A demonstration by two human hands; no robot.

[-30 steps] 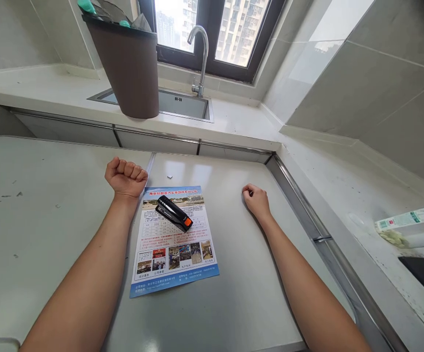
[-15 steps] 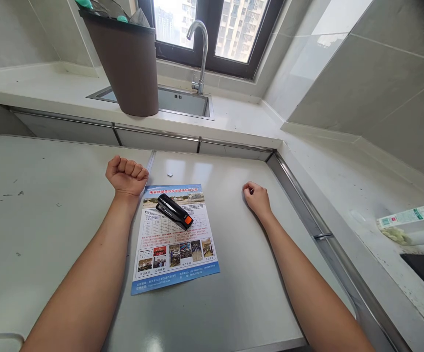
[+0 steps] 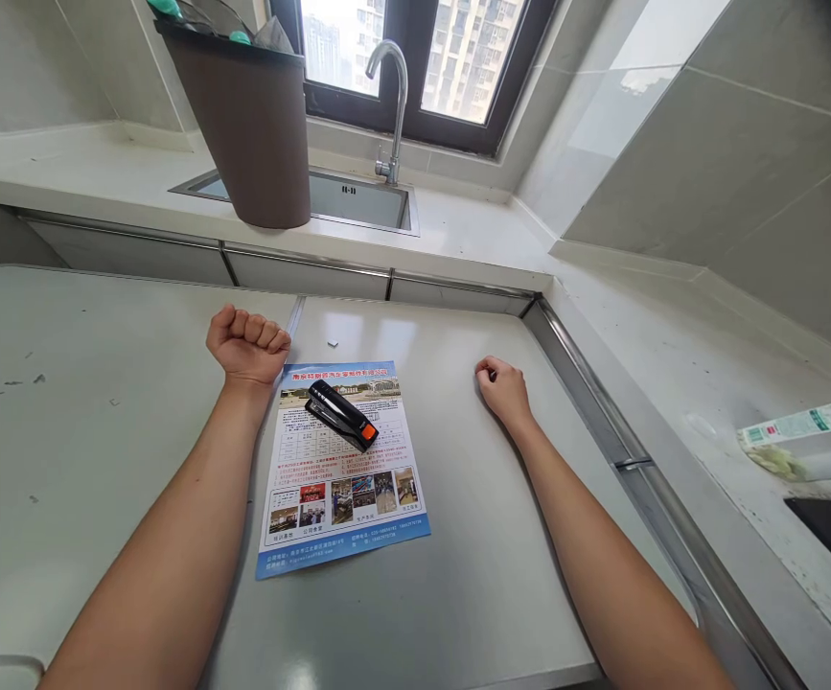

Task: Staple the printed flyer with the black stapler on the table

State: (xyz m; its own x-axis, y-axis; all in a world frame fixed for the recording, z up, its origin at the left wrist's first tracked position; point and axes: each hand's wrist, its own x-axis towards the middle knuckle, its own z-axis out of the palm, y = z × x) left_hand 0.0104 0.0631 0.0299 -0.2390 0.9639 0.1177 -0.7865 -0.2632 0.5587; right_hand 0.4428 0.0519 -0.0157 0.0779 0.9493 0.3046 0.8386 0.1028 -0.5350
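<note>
A printed flyer (image 3: pixel 343 489) with photos and a blue lower band lies flat on the grey countertop (image 3: pixel 473 565). On its upper half rests a black stapler (image 3: pixel 339 416) with an orange end. My left hand (image 3: pixel 246 345) is a closed fist resting on the counter just beyond the flyer's top left corner. My right hand (image 3: pixel 502 388) is also curled into a fist, resting on the counter to the right of the flyer, apart from it. Neither fist visibly holds anything.
A brown bin (image 3: pixel 251 125) stands at the edge of a steel sink (image 3: pixel 357 203) with a curved faucet (image 3: pixel 392 105) below a window. A raised metal rail (image 3: pixel 602 431) bounds the counter on the right. A white box (image 3: pixel 810 431) lies far right.
The view has shifted slightly; both fists, the flyer and the stapler have stayed where they were.
</note>
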